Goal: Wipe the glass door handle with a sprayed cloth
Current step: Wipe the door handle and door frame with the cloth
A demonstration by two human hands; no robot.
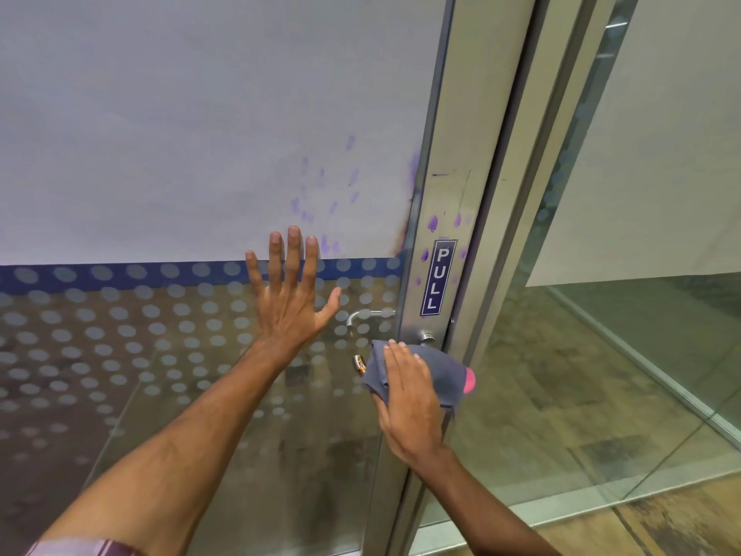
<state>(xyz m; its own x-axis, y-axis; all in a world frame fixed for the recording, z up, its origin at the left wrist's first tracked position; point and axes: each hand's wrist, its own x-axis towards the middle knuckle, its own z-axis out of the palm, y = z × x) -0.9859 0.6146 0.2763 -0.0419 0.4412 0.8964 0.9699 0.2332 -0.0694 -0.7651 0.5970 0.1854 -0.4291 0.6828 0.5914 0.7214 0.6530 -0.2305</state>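
My right hand (409, 399) grips a grey cloth with a pink corner (445, 375) wrapped over the near door handle, of which only the shiny end (359, 363) pokes out at the left. The handle's round base (427, 336) sits on the metal door frame (449, 218). My left hand (290, 290) is pressed flat on the glass door (160, 335) with fingers spread, just left of the handle. A second lever handle (367, 315) shows through the glass on the far side.
A blue PULL sticker (438, 278) is on the frame above the handle. Purple smudges dot the white film and the frame. A glass side panel (601, 375) stands to the right, with a floor seen through it.
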